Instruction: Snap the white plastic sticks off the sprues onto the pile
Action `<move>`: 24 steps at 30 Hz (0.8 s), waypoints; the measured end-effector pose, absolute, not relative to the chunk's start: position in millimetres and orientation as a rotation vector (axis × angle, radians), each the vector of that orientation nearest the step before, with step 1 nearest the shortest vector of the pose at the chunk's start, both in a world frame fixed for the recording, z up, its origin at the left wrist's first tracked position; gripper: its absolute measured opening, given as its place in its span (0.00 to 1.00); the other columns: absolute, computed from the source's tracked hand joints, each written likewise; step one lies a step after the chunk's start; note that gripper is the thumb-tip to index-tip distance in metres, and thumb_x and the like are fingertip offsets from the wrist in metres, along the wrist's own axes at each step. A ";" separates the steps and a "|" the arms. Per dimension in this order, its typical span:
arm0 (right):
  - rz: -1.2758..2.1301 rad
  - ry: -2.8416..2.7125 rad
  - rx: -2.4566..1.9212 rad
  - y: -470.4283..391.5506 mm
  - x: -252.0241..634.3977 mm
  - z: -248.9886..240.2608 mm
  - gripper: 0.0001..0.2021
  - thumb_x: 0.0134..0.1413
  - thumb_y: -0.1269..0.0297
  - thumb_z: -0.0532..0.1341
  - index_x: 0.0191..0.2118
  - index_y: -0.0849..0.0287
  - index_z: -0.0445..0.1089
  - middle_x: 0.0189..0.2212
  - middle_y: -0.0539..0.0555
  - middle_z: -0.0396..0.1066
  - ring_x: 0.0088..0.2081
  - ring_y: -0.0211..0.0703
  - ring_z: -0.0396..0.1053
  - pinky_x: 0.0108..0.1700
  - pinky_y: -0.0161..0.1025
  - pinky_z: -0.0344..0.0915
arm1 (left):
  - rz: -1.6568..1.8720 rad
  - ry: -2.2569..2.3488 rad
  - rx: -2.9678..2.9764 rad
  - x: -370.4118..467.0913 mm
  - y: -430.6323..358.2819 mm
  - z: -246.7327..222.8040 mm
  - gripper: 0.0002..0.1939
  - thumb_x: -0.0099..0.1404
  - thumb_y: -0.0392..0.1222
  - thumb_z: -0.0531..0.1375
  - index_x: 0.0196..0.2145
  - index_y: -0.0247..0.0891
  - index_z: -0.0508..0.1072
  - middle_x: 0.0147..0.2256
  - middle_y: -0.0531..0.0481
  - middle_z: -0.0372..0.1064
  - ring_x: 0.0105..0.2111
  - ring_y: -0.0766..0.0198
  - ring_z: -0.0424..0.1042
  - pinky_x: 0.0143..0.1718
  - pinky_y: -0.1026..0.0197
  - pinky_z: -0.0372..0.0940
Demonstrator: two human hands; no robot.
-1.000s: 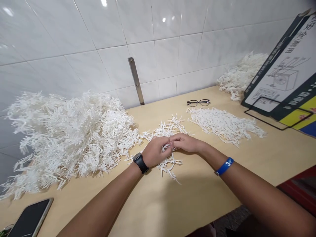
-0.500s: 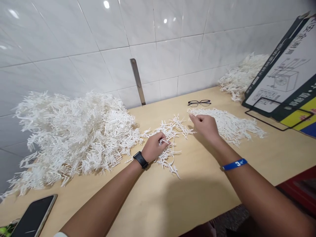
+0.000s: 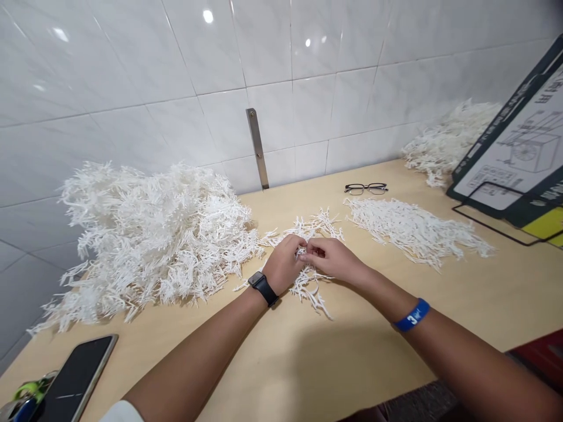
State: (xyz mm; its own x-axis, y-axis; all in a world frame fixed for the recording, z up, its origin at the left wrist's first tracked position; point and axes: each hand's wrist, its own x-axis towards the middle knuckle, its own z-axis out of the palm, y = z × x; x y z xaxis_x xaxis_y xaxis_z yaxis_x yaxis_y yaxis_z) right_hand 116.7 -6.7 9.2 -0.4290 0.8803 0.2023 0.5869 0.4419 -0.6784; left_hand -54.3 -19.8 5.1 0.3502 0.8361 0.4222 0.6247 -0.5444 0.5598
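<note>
My left hand (image 3: pixel 285 264), with a black watch at its wrist, is closed around a few thin white branched plastic strands (image 3: pixel 301 252). Fingertip to fingertip with it, my right hand (image 3: pixel 334 258) pinches at the same strands; exactly what it grips is hidden by the fingers. Beneath and around both hands lies a loose scatter of white strands (image 3: pixel 314 296). A big tangled heap of the same strands (image 3: pixel 162 234) rises to the left. To the right, a flatter pile of strands (image 3: pixel 417 228) lies combed roughly one way.
Eyeglasses (image 3: pixel 366 188) lie behind the flat pile. A printed box (image 3: pixel 519 146) with a black wire stand (image 3: pixel 497 228) is at the right, beside another white heap (image 3: pixel 453 138). A phone (image 3: pixel 74 378) and keys (image 3: pixel 33 390) occupy the near left. The tiled wall (image 3: pixel 308 111) bounds the table's back.
My right hand has come left and down from the edge of the flat pile to meet my left hand. My left hand keeps its hold on the strands. The view has shifted slightly.
</note>
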 end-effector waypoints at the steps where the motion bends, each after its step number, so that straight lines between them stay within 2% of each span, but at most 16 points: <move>1: 0.687 -2.181 -1.196 -5.7 117.3 8.5 0.14 0.56 0.57 0.58 0.24 0.58 0.62 0.21 0.48 0.63 0.26 0.37 0.59 0.29 0.34 0.50 | 0.997 1.293 2.323 -53.9 -20.0 5.2 0.08 0.59 0.31 0.56 0.37 0.38 0.68 0.38 0.47 0.70 0.39 0.60 0.68 0.42 0.58 0.64; 4: 0.614 -2.249 -1.102 -2.9 120.0 7.6 0.13 0.59 0.63 0.53 0.23 0.59 0.61 0.22 0.49 0.63 0.27 0.37 0.60 0.31 0.34 0.51 | 0.996 1.284 2.324 -54.1 -19.2 4.7 0.07 0.61 0.34 0.58 0.38 0.39 0.68 0.38 0.47 0.70 0.39 0.60 0.68 0.42 0.58 0.64; 9: 0.596 -2.289 -1.143 -0.9 127.5 8.6 0.13 0.53 0.67 0.54 0.21 0.58 0.53 0.18 0.46 0.56 0.23 0.35 0.53 0.28 0.34 0.46 | 0.983 1.314 2.317 -55.7 -16.3 2.1 0.06 0.61 0.38 0.61 0.38 0.39 0.69 0.35 0.48 0.70 0.36 0.60 0.68 0.39 0.59 0.63; 12: 0.543 -2.340 -1.177 0.0 131.9 10.3 0.12 0.50 0.68 0.54 0.21 0.58 0.51 0.18 0.46 0.55 0.23 0.35 0.52 0.28 0.35 0.44 | 0.965 1.323 2.351 -55.7 -16.6 1.1 0.04 0.64 0.39 0.59 0.37 0.38 0.69 0.35 0.48 0.70 0.37 0.60 0.68 0.40 0.58 0.62; 19: 0.301 -2.442 -1.264 -2.1 129.9 14.9 0.09 0.50 0.68 0.54 0.22 0.58 0.55 0.20 0.48 0.60 0.23 0.36 0.52 0.28 0.35 0.43 | 0.966 1.298 2.377 -53.6 -19.9 4.6 0.05 0.67 0.36 0.52 0.34 0.38 0.67 0.34 0.47 0.68 0.36 0.60 0.66 0.39 0.58 0.60; 24: 0.154 -2.472 -1.355 -4.5 119.3 16.5 0.08 0.53 0.68 0.53 0.24 0.58 0.61 0.23 0.52 0.67 0.24 0.38 0.57 0.28 0.37 0.42 | 0.969 1.323 2.269 -52.2 -18.9 5.7 0.05 0.65 0.34 0.51 0.32 0.38 0.64 0.31 0.49 0.67 0.33 0.61 0.65 0.37 0.60 0.59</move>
State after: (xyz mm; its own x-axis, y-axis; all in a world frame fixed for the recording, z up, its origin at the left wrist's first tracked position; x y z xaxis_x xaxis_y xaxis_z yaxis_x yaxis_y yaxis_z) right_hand 119.3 -4.5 16.5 -0.5007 0.8364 0.2232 0.8021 0.5452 -0.2436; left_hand -52.2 -18.9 5.7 0.3338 0.8599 0.3863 0.6274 -0.5085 0.5897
